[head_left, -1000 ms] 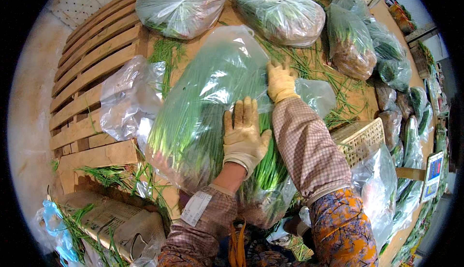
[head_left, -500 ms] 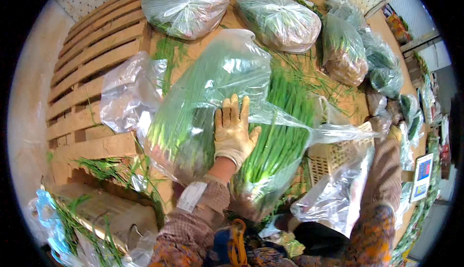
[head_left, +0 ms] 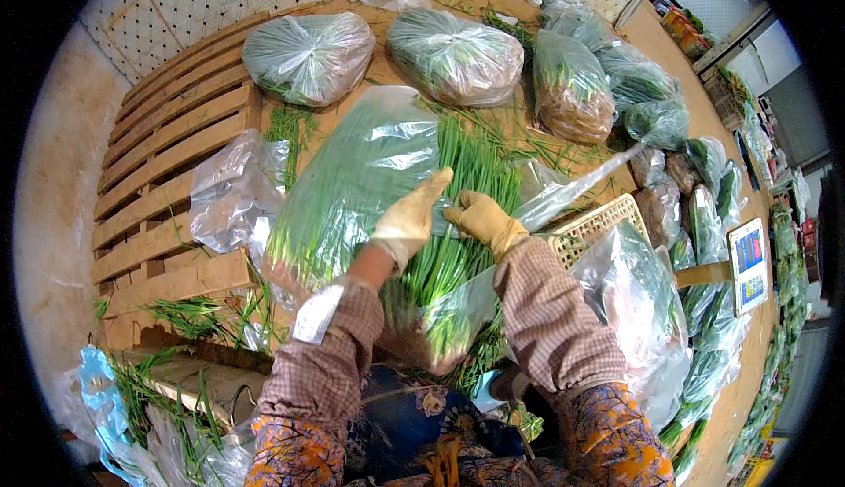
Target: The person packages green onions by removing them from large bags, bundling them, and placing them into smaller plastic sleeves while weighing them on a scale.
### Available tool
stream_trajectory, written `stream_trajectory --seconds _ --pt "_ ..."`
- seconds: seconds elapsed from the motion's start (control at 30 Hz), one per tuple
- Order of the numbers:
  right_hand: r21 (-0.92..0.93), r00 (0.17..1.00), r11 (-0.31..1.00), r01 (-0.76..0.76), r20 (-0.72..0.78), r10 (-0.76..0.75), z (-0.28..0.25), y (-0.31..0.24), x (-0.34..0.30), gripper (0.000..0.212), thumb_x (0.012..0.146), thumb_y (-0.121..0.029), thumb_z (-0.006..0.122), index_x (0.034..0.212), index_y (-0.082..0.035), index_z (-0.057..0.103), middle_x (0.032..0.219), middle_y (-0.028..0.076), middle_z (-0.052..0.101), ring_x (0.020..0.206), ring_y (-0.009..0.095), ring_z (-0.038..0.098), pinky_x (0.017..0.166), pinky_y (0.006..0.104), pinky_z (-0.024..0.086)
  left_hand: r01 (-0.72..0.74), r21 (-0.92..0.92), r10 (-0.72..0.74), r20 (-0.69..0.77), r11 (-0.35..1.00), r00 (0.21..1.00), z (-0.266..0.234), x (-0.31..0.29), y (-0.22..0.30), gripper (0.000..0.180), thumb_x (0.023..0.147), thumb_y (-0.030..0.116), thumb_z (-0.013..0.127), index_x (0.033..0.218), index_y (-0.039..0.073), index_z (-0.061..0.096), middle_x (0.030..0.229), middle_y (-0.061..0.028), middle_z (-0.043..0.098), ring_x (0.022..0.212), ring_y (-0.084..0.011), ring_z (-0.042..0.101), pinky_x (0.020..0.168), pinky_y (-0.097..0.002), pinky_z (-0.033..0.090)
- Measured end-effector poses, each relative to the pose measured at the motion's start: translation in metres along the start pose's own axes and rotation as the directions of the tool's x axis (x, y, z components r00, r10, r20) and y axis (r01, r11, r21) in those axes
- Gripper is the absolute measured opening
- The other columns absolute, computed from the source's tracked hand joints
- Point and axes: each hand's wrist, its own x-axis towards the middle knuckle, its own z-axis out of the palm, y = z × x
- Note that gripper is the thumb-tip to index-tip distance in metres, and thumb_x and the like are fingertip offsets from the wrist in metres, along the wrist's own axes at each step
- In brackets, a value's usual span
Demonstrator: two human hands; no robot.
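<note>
Left hand (head_left: 407,223) and right hand (head_left: 486,223) meet at bag (head_left: 352,166) edge, grips unclear | bag looks slick, limp | greens (head_left: 433,277) between wrists likely bruise: best cradled underneath

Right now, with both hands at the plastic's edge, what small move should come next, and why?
I'd probably ease the clear plastic rightward with the right hand, over the bare green leaves, the left hand steadying it. Both hands are close together at the plastic's edge, and the leaves just right of it look uncovered.
</note>
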Motion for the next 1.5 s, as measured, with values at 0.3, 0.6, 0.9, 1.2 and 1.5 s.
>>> stream_trajectory --seconds 0.3,0.6,0.9,1.2,1.5 --pt "0.091 0.953 0.995 0.040 0.297 -0.066 0.005 0.011 -0.064 0.020 0.074 -0.020 0.064 0.088 -0.006 0.061 0.066 -0.001 0.058 0.058 0.007 0.050 0.049 0.0218 0.038 0.147 0.383 -0.388 0.685 0.912 0.617 -0.052 0.004 0.030 0.022 0.073 0.025 0.049 0.075 0.007 0.060 0.076 -0.0155 0.059 0.076 -0.0343 0.057 0.068 -0.0418 0.044" --pt "-0.378 0.938 0.911 0.166 -0.224 -0.264 0.074 -0.010 -0.060 0.042 0.077 -0.041 0.056 0.086 0.000 0.053 0.082 0.021 0.059 0.074 0.034 0.058 0.067 0.0392 0.045 0.340 0.230 -0.399 0.302 0.912 0.866 -0.051 -0.055 0.059 0.027 0.084 0.026 0.037 0.089 0.004 0.052 0.092 -0.0181 0.055 0.085 -0.0371 0.053 0.074 -0.0436 0.042" --pt "-0.298 0.946 0.954 0.025 -0.302 -0.119 0.080 -0.024 -0.032 0.035 0.076 -0.033 0.053 0.094 -0.003 0.056 0.090 0.022 0.059 0.088 0.037 0.056 0.079 0.0412 0.044 0.310 0.173 -0.338 0.160 0.935 0.928 -0.054 -0.062 0.060 0.032 0.086 0.036 0.042 0.081 0.005 0.049 0.080 -0.0194 0.053 0.075 -0.0387 0.051 0.064 -0.0457 0.039" --pt "-0.306 0.901 0.951 -0.036 -0.421 -0.101 0.063 -0.027 -0.027 0.035 0.079 -0.034 0.051 0.095 -0.003 0.056 0.091 0.021 0.060 0.089 0.036 0.056 0.078 0.0404 0.044 0.431 0.033 -0.431 0.000 0.902 0.902 -0.061 -0.067 0.062 0.020 0.083 0.021 0.047 0.071 0.005 0.050 0.068 -0.0121 0.050 0.064 -0.0272 0.051 0.059 -0.0346 0.040" --pt "-0.210 0.900 0.967 -0.143 -0.434 0.039 0.066 -0.028 -0.022 0.041 0.077 -0.034 0.051 0.102 -0.002 0.056 0.099 0.022 0.058 0.096 0.035 0.054 0.083 0.0393 0.042 0.330 0.161 -0.325 -0.056 0.930 0.944 -0.057 -0.082 0.064 0.011 0.081 0.015 0.046 0.075 0.007 0.052 0.071 -0.0124 0.050 0.066 -0.0281 0.053 0.062 -0.0381 0.042"
